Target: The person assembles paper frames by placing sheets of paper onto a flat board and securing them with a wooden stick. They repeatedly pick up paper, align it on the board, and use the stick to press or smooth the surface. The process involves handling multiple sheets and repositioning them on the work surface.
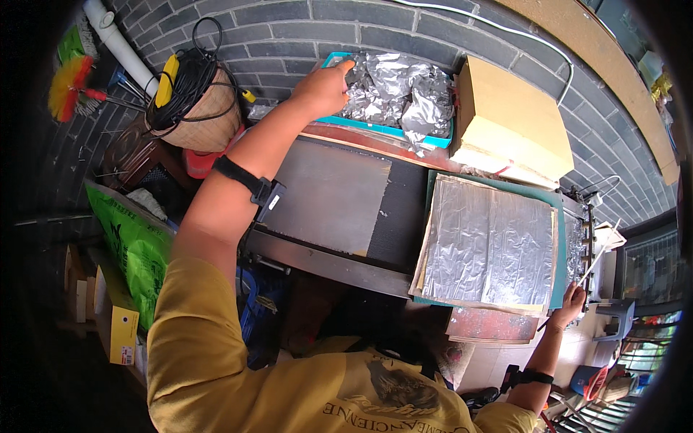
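Note:
My left hand (pixel 320 93) reaches over the left end of a teal plastic tray (pixel 373 129) filled with crumpled silver foil (pixel 392 76). Its fingertips are at the foil; whether they grip any is unclear. A thin pale rod (pixel 600 254) is held in my right hand (pixel 571 304), beside the right edge of a green mat (pixel 560 233). On that mat lies a stack of sheets topped with wrinkled silver foil (pixel 487 243). Left of the stack, a flat grey sheet (pixel 330 195) rests on a black ribbed surface (pixel 403 216).
A cardboard box (pixel 514 119) stands right of the tray, against the grey brick wall (pixel 270 13). At the left are a basket (pixel 208 122) with coiled black cable (pixel 187 81), and a green bag (pixel 130 254). Reddish boards (pixel 492 326) jut out below the mat.

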A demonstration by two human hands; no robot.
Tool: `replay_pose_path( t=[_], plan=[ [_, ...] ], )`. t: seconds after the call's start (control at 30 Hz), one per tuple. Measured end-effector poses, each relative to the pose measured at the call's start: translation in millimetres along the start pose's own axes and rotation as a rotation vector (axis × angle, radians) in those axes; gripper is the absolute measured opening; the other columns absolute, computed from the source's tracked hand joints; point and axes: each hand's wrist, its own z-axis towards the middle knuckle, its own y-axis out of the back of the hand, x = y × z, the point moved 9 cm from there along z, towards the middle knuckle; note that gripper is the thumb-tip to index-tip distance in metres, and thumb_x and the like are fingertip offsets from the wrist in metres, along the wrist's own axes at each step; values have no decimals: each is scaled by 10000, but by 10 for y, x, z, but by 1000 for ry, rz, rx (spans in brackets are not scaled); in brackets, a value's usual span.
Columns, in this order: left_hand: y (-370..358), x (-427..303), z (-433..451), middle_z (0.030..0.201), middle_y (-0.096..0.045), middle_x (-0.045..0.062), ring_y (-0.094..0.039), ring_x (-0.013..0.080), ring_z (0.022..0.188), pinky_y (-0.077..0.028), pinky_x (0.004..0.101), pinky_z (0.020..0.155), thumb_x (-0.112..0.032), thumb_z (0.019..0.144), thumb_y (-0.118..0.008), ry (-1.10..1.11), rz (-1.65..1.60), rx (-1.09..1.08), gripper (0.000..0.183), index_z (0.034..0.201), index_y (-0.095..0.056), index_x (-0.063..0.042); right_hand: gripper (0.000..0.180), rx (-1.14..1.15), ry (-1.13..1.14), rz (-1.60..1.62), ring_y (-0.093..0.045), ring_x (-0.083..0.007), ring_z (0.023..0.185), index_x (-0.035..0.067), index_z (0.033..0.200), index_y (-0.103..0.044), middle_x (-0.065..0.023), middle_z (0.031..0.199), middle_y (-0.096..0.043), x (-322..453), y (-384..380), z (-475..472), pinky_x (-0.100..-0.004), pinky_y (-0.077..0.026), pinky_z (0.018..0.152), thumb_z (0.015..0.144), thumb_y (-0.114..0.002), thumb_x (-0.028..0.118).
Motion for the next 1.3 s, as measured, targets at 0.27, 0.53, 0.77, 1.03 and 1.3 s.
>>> replay_pose_path(
  t=[0.27,0.53,0.77,1.03,1.3],
  plan=[
    [50,277,187,1037,-658,112,-626,182,859,-486,304,738,-56,792,-643,173,-359,27,563,1318,-446,-14,384,-3,20,-121,-416,-140,649,-5,823,-524,-41,694,-485,-31,48,44,-304,-398,610,939,-554,360],
    [17,435,236,873,-635,99,-578,159,790,-457,261,744,-89,776,-666,324,-566,86,628,1329,-407,60,407,26,-77,-122,-540,-343,756,-31,865,-547,-185,800,-549,-158,3,39,-435,-414,711,941,-488,365],
    [57,83,287,1078,-643,196,-647,281,898,-499,345,735,4,731,-555,66,0,-18,493,1223,-546,-23,428,-6,-109,13,-455,-145,652,-12,833,-526,-54,704,-528,-136,-3,15,-314,-404,611,930,-546,404],
    [-490,-892,169,1250,-586,100,-621,224,797,-484,300,714,112,718,-487,-218,-120,425,345,995,-648,-16,428,-15,-119,-51,-513,-185,657,-5,868,-574,-88,740,-576,-158,9,33,-326,-428,632,920,-552,419],
    [-407,-893,178,1035,-661,83,-630,274,887,-496,359,767,37,712,-575,-329,24,318,732,1400,-396,-138,423,-2,-119,-102,-556,-265,718,-7,881,-577,-136,798,-597,-108,0,24,-379,-442,690,913,-544,413]
  ],
)
